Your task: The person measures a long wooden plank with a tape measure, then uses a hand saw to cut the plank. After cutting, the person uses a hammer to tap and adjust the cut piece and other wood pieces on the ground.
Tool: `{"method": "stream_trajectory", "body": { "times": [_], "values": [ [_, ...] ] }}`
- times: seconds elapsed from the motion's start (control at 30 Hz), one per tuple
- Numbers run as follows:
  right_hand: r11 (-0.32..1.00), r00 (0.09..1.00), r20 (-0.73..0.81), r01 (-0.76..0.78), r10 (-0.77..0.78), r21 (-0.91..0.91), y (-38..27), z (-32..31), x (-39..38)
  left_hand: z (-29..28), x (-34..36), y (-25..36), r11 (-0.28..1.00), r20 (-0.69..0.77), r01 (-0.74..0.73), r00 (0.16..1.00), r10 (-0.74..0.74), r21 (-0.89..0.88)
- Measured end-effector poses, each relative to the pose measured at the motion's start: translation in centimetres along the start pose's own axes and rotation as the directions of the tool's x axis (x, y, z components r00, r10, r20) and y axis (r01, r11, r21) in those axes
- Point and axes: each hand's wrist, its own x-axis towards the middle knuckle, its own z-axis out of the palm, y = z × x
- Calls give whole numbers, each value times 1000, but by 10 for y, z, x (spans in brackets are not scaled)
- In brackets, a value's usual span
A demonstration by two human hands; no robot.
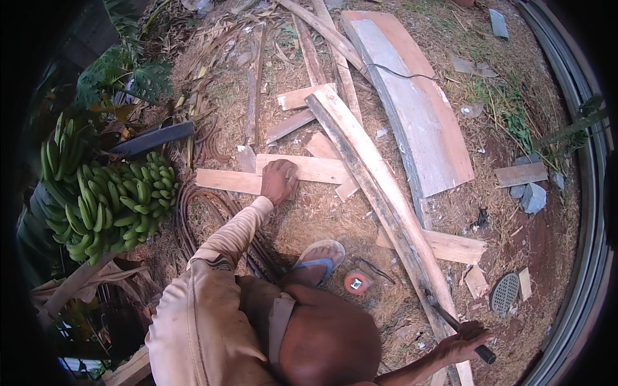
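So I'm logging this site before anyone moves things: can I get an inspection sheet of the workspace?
Surface: bare ground strewn with dry grass and sawdust.
Job's things: left hand presses flat on a short plank; right hand grips a dark-handled tool against a long plank.
Clutter: offcuts, round orange tape measure, round grate, stones.
Hands: left open, right closed on the tool.
Cables: thin cord across a wide board; coiled rods.
Surroundings: green banana bunch, leafy plants.

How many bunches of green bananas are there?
2: a big bunch of green bananas left of the left hand, and a smaller bunch behind it. Leaves may hide more.
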Motion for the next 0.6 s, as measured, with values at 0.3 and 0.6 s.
{"method": "stream_trajectory", "body": {
  "times": [0.3, 0.6],
  "values": [
    [996, 1000, 9, -5, 5, 85, -2, 3, 9, -25, 56, -136, 883, -214, 453, 881, -423, 121],
    [997, 999, 33, 13, -15, 72, -5, 4, 10, -9, 158, -201, 714, 239, 686, 676, -697, 142]
  ]
}}
